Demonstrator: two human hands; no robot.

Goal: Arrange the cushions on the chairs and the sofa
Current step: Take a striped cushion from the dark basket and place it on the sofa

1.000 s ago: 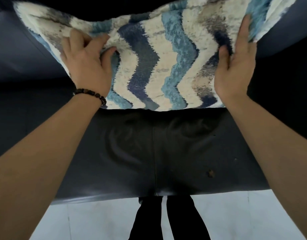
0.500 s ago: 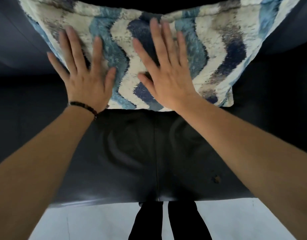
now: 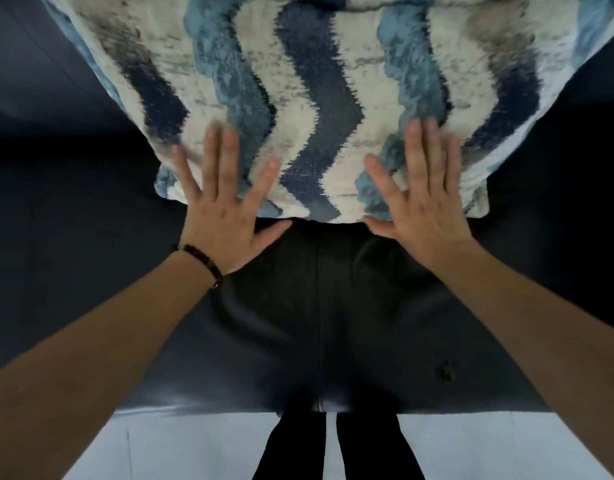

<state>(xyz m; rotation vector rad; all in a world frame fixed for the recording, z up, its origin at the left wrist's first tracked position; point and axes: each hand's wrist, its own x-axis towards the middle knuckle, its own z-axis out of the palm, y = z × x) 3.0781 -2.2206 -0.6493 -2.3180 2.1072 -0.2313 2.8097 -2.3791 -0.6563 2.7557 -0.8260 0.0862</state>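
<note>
A cushion (image 3: 319, 84) with cream, light-blue and navy zigzag stripes leans against the back of a black leather seat (image 3: 319, 306), its lower edge resting on the seat. My left hand (image 3: 225, 209), with a bead bracelet at the wrist, lies flat with fingers spread over the cushion's lower left part. My right hand (image 3: 419, 202) lies flat with fingers spread over its lower right part. Neither hand grips the fabric. The cushion's top runs out of view.
Dark armrests (image 3: 56, 202) rise on both sides of the seat. A small mark (image 3: 445, 370) shows on the seat's right front. White tiled floor (image 3: 471, 445) lies below the seat's front edge, where my dark-trousered legs (image 3: 336, 448) stand.
The view has moved closer to the cushion. My hands slid down to its lower edge, and my right hand shifted from the middle to the right. Both stay flat.
</note>
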